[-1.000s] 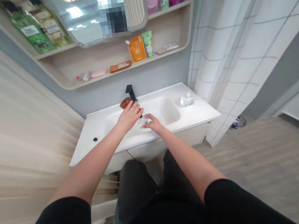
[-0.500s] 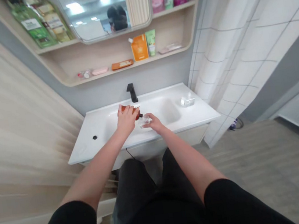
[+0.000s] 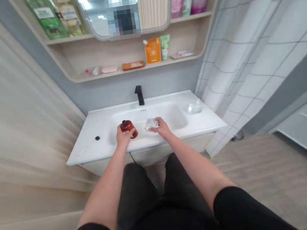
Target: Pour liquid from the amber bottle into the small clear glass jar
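Here we go: the left hand (image 3: 124, 137) has its fingers curled around an amber bottle (image 3: 129, 129), standing upright in the white basin (image 3: 171, 116). Just beside it, the right hand (image 3: 162, 127) pinches what looks like a clear glass jar (image 3: 151, 124), though it's hard to be sure at this blur. Behind them stands a black faucet (image 3: 139, 95), with a clear soap dish (image 3: 195, 107) off on the right ledge.

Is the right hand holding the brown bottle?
No, the right hand is on a clear, square-edged container, while the left hand holds the round, glossy brown bottle.
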Motion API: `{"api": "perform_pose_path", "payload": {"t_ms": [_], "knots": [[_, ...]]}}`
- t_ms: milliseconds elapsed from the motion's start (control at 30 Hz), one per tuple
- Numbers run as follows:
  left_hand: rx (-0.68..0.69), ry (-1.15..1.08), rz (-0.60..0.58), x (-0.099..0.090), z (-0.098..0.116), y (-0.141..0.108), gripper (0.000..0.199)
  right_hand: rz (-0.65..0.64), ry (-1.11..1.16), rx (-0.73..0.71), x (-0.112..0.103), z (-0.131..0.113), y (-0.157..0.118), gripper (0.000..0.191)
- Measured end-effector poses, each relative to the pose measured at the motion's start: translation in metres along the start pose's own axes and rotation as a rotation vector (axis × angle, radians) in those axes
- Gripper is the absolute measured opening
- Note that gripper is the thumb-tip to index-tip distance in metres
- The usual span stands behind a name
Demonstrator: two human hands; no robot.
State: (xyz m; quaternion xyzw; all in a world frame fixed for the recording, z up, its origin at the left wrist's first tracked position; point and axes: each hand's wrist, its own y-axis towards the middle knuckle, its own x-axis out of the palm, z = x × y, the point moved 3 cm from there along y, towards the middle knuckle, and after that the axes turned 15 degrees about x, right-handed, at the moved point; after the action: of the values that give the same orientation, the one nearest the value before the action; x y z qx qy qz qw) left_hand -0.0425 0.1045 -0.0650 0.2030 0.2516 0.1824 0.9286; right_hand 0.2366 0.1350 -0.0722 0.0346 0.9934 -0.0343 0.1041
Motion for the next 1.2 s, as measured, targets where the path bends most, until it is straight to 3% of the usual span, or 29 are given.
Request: {"api": "perform_pose_path", "payload": {"t_ms": [133, 267, 500, 600, 667, 900, 1033, 1133, 1200], "knots": [[0.013, -0.030, 0.001, 0.001, -0.004, 0.002, 0.076, 0.161, -0.133, -0.117, -0.026, -0.011, -0.011, 0.075], [0.025, -0.044, -0.021, 0.001, -0.003, 0.002, 0.079, 0.320, -0.197, -0.161, -0.085, -0.009, -0.015, 0.079], [0.039, -0.124, 0.022, 0.003, -0.005, 0.002, 0.081, 0.602, -0.308, 0.044, -0.219, 0.029, -0.006, 0.070], [0.048, -0.118, 0.015, 0.006, -0.010, 0.003, 0.083, 0.718, -0.353, 0.116, -0.257, 0.042, -0.004, 0.066], [0.045, -0.124, 0.017, 0.008, -0.015, 0.004, 0.084, 0.754, -0.369, 0.151, -0.271, 0.048, -0.004, 0.067], [0.014, -0.181, 0.031, 0.008, -0.024, 0.005, 0.084, 0.804, -0.383, 0.201, -0.272, 0.049, -0.008, 0.082], [0.033, -0.159, 0.027, 0.007, -0.021, 0.004, 0.082, 0.912, -0.438, -0.035, -0.261, 0.031, -0.031, 0.089], [0.090, -0.137, 0.042, 0.008, -0.019, 0.005, 0.082, 0.972, -0.483, -0.295, -0.234, 0.010, -0.054, 0.063], [0.121, -0.124, 0.043, 0.008, -0.018, 0.005, 0.083, 0.816, -0.506, -0.415, -0.198, -0.003, -0.059, 0.039]]}}
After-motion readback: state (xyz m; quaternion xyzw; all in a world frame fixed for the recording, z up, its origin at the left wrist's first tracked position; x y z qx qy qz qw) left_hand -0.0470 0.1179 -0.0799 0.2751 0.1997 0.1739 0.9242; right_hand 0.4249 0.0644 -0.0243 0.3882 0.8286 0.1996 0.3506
